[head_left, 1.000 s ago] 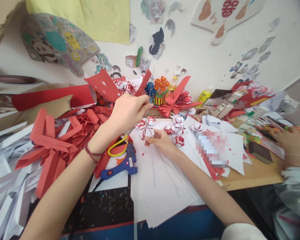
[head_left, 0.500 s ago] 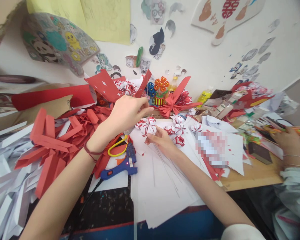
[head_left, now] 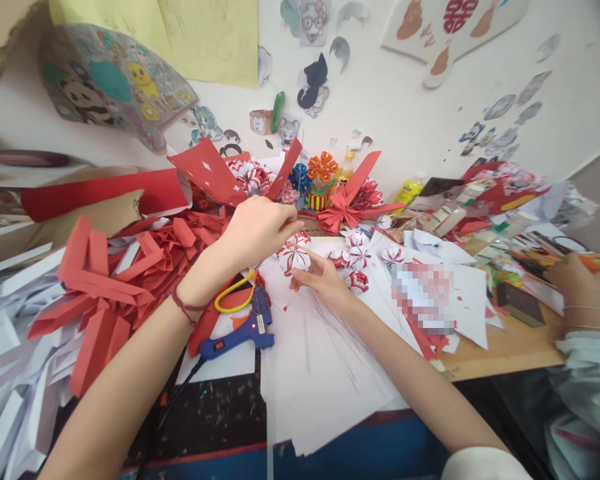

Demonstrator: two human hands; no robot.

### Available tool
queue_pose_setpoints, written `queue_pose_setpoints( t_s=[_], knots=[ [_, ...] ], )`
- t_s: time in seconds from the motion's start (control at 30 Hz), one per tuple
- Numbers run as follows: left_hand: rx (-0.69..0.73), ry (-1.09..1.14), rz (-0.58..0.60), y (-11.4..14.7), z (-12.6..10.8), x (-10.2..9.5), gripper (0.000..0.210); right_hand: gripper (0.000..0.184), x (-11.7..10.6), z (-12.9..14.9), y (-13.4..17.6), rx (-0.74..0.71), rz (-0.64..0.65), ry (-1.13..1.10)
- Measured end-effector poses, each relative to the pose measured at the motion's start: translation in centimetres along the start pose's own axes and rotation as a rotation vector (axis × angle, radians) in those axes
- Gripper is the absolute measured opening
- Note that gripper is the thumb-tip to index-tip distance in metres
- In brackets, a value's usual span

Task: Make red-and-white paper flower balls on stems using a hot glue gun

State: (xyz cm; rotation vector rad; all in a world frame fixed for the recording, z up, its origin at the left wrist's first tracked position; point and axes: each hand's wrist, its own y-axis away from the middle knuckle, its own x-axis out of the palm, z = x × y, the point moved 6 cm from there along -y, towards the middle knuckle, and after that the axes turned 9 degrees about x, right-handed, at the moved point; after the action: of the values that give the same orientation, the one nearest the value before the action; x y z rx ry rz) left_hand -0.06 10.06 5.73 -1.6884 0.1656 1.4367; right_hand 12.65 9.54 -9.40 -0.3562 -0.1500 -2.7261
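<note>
My right hand [head_left: 325, 279] is closed, its thumb and fingers gripping a white paper flower [head_left: 295, 260] with thin red stripes. Directly above that flower, my left hand [head_left: 263, 225] is pinched around a thin wire [head_left: 303, 150], whose upper part sticks up faintly over the fingers. The wire's lower end is hidden by the hand. Another red-and-white flower shows just behind the held one. Several finished-looking paper flowers [head_left: 359, 257] lie right of my right hand. Beneath it, loose thin wires [head_left: 330, 333] are spread on white paper sheets [head_left: 305, 393].
A blue hot glue gun [head_left: 245, 333] with a lit red light lies left of the sheets, its cord trailing forward. Folded red paper strips [head_left: 100, 287] and white strips [head_left: 10, 373] are heaped at left. Bouquets and bottles line the wall. Another person's hand [head_left: 577, 283] works at far right.
My left hand has come down slightly towards the flower, and its fingers are drawn in more. The wire above it appears a little further right. My right hand keeps its hold, nearly still.
</note>
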Motion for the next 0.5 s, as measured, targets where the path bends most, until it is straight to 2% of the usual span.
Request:
queue_pose_setpoints(
  t_s=[0.23,0.5],
  knots=[
    [0.020,-0.027,-0.003,0.02,-0.25,0.30,0.031,0.069,0.12,0.11,0.10,-0.006,-0.003,0.009],
    [0.020,-0.014,0.002,0.04,-0.29,0.22,0.031,0.074,-0.01,-0.02,0.04,-0.009,0.004,0.027]
  ],
)
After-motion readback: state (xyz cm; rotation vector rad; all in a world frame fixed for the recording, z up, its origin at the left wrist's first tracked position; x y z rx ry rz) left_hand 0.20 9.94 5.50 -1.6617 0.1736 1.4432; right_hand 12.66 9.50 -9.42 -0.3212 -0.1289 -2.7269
